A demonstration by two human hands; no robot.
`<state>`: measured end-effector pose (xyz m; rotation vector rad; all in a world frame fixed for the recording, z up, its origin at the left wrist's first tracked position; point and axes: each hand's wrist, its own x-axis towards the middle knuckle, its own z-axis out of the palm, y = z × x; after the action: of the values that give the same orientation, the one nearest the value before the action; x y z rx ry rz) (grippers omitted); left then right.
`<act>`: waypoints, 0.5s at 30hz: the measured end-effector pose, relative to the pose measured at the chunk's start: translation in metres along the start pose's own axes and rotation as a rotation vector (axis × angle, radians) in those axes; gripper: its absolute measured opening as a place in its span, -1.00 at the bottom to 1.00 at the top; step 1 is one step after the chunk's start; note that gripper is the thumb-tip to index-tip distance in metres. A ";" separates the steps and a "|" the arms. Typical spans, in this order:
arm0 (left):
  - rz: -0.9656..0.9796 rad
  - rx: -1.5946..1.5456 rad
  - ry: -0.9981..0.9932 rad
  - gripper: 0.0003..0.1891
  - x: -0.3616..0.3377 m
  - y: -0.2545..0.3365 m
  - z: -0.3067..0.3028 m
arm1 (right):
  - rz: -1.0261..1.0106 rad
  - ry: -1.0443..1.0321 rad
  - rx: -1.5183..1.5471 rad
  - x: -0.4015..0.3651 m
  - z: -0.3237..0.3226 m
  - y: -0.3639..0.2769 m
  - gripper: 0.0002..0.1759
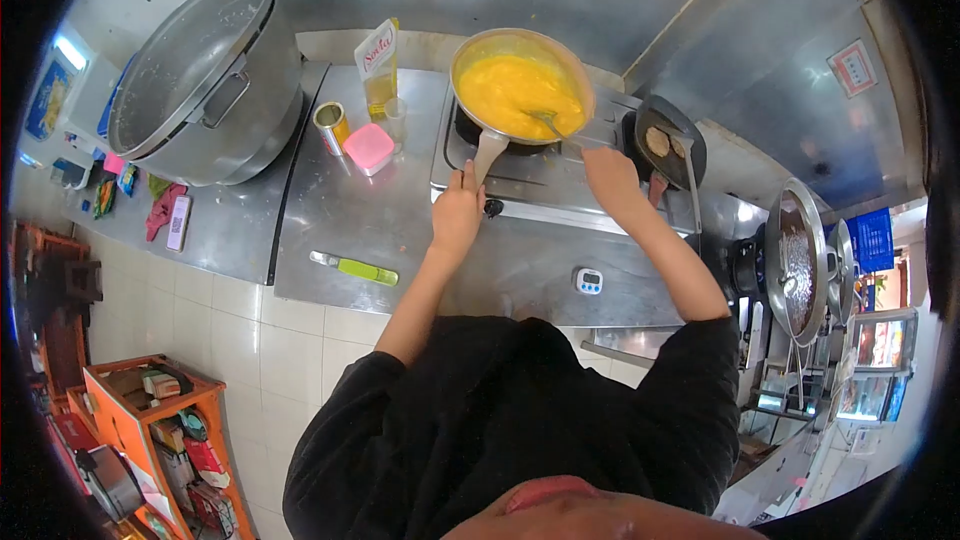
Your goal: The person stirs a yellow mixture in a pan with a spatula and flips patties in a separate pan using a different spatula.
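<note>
A pan (pixel 584 70) of yellow mixture (pixel 515 90) sits tilted over the left burner of the gas stove. My left hand (pixel 458 212) is closed around the pan's pale handle (pixel 489 153). In my right hand (pixel 610 178) is the thin handle of a metal utensil (pixel 545 118), whose head rests in the yellow mixture. To the right, a dark pan (pixel 690 130) holds brown pieces and a long utensil. A green and white tool (pixel 367 271) and a small white timer (pixel 589 281) lie on the steel counter (pixel 480 270).
A large silver pot (pixel 230 120) stands at the left. Between it and the stove are an open can (pixel 331 125), a pink-lidded container (pixel 369 147), a clear glass and an oil pouch (pixel 380 75). A phone (pixel 179 223) lies far left; lidded pans (pixel 795 270) stand right.
</note>
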<state>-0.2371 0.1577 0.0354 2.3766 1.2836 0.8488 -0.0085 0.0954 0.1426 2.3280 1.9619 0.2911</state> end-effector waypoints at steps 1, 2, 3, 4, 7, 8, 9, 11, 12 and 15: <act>-0.003 0.007 0.000 -0.56 0.000 0.000 0.000 | 0.009 -0.008 0.000 -0.006 -0.010 0.003 -0.82; 0.001 0.004 -0.009 -0.56 -0.001 0.000 0.000 | -0.026 -0.026 0.031 -0.010 -0.024 0.006 -0.80; 0.003 -0.003 -0.009 -0.56 -0.001 -0.001 0.000 | -0.063 -0.042 0.062 -0.013 -0.037 0.009 -0.77; 0.004 -0.009 -0.006 -0.56 0.000 -0.001 0.000 | -0.061 -0.044 0.062 -0.014 -0.049 0.017 -0.77; -0.009 0.005 -0.022 -0.55 0.000 0.001 -0.001 | -0.118 -0.046 0.233 -0.008 -0.090 0.031 -0.73; -0.011 0.006 -0.022 -0.55 0.000 0.000 -0.001 | -0.125 -0.077 0.146 -0.009 -0.110 0.026 -0.74; -0.012 0.007 -0.018 -0.55 0.000 0.000 0.000 | -0.129 -0.109 0.059 -0.010 -0.119 0.021 -0.74; -0.006 0.008 -0.019 -0.56 -0.001 0.000 0.002 | -0.132 -0.158 -0.016 -0.006 -0.113 0.005 -0.76; 0.023 0.022 0.013 -0.54 -0.001 -0.001 0.002 | -0.138 -0.203 -0.093 -0.004 -0.107 0.000 -0.77; 0.044 0.023 0.054 -0.52 0.000 0.000 0.001 | -0.073 -0.162 -0.092 0.012 -0.066 -0.003 -0.79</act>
<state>-0.2365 0.1578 0.0342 2.4238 1.2723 0.9221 -0.0229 0.1036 0.2080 2.1449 1.9091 0.1770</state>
